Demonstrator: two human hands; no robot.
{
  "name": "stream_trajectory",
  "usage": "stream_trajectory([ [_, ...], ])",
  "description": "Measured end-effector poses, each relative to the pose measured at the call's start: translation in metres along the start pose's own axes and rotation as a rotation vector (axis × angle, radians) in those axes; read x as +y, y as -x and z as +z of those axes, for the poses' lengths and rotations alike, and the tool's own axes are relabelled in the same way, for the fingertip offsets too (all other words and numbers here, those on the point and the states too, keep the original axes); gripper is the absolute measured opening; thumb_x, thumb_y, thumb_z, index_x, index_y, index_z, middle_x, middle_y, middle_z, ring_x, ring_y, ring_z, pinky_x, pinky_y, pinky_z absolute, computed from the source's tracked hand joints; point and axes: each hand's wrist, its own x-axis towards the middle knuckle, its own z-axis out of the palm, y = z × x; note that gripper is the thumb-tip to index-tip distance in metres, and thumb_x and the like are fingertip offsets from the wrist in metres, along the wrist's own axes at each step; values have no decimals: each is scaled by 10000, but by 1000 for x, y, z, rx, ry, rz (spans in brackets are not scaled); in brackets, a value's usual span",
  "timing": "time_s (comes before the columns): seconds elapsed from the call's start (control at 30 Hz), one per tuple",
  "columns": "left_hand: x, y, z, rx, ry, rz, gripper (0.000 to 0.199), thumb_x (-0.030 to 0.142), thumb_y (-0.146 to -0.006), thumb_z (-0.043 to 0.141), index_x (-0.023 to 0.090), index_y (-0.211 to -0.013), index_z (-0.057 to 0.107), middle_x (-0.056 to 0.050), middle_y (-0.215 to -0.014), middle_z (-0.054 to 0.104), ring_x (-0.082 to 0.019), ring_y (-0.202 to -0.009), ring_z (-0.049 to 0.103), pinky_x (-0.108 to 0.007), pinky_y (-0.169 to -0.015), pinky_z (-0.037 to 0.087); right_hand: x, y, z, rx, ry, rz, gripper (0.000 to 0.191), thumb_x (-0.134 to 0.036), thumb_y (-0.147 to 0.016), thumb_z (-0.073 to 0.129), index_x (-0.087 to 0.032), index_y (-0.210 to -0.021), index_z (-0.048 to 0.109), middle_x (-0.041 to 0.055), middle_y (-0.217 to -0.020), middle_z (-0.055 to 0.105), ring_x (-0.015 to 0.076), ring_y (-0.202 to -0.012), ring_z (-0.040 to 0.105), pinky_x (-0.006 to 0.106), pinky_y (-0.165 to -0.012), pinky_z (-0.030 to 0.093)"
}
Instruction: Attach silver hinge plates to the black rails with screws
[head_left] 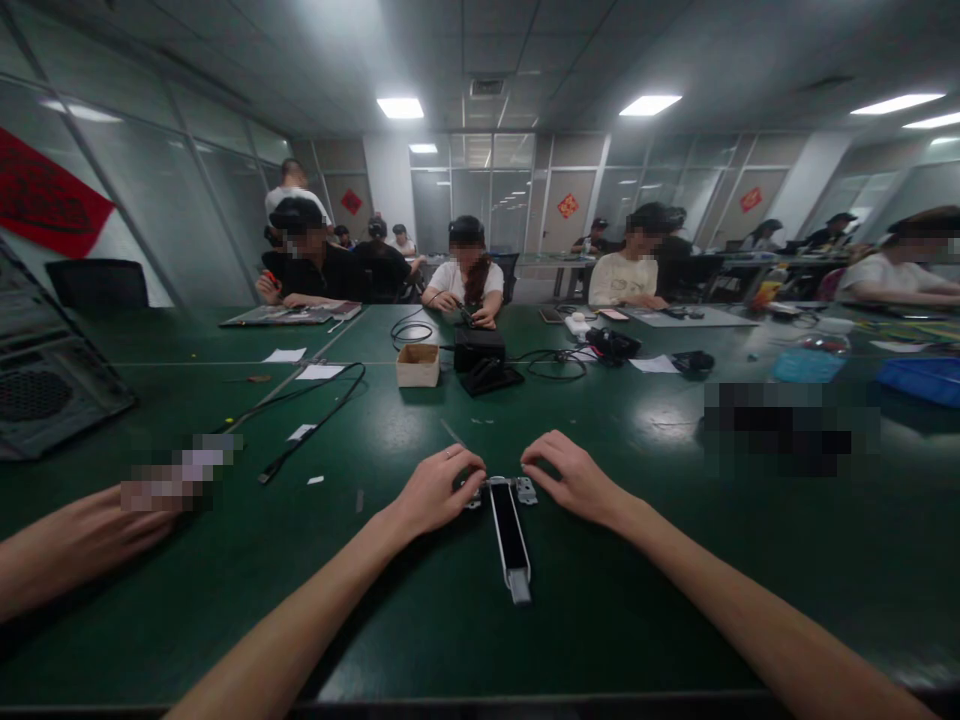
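Observation:
In front of me lies a long narrow device (pixel 511 530) with a black face, a white rim and a grey tip (pixel 518 586) pointing towards me. Small metal brackets flank its far end: the right bracket (pixel 527 491) is plainly visible, the left bracket (pixel 472 503) partly covered by fingers. My left hand (pixel 439 487) has thumb and forefinger closed at the left bracket. Over the right bracket, my right hand (pixel 574 475) curves thumb and forefinger together in a pinch; whatever is between those fingertips is too small to name.
Another person's hand (pixel 154 505) rests on the table at left, partly blurred out. Beyond my hands are a black cable (pixel 322 410), a small cardboard box (pixel 418 366) and a black box (pixel 480 350). A computer case (pixel 52 370) stands far left; a blue tray (pixel 919 380) sits right.

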Motion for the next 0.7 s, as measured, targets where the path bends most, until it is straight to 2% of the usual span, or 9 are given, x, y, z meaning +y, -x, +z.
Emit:
stream_trajectory([
  [0.1, 7, -1, -1, -14, 145, 41, 176, 272, -923, 494, 163, -982, 619, -35, -899, 645, -152, -785, 599, -260, -735, 465, -20, -1, 12, 90, -77, -141, 122, -193, -925, 494, -179, -979, 603, 75, -921, 593, 188, -862, 547, 325, -736, 490],
  [0.2, 14, -2, 0, -39, 225, 24, 170, 268, -909, 524, 157, -968, 639, -35, -898, 668, -152, -797, 616, -254, -751, 467, -28, 0, 18, 154, -103, -222, 156, -207, -944, 465, -189, -988, 613, 72, -898, 586, 180, -823, 549, 311, -693, 498],
  [0.43, 20, -2, -1, -80, 311, -40, 133, 239, -865, 591, 150, -919, 673, -18, -846, 684, -135, -730, 611, -232, -708, 464, -28, 0, 20, 216, -133, -200, 155, -214, -940, 481, -195, -991, 625, 71, -909, 566, 172, -830, 564, 299, -684, 517],
  [0.53, 14, -2, -4, -70, 247, -35, 140, 253, -867, 587, 154, -918, 673, -13, -815, 659, -126, -697, 588, -225, -673, 454, -28, -1, 18, 197, -133, -184, 147, -232, -933, 500, -191, -988, 630, 77, -934, 571, 177, -854, 571, 310, -712, 525],
  [0.63, -3, -2, -7, -32, 96, -34, 133, 261, -846, 600, 162, -901, 668, -15, -816, 622, -124, -683, 560, -227, -652, 445, -22, -2, 14, 167, -89, -143, 148, -270, -928, 511, -198, -973, 632, 76, -935, 588, 192, -870, 574, 344, -742, 523],
  [0.7, -14, -1, -8, -83, 2, -28, 131, 253, -844, 589, 162, -897, 668, -31, -862, 616, -137, -733, 567, -234, -675, 443, -14, -1, 11, 122, -56, -106, 152, -271, -928, 503, -193, -943, 633, 76, -922, 601, 197, -863, 573, 356, -744, 515],
])
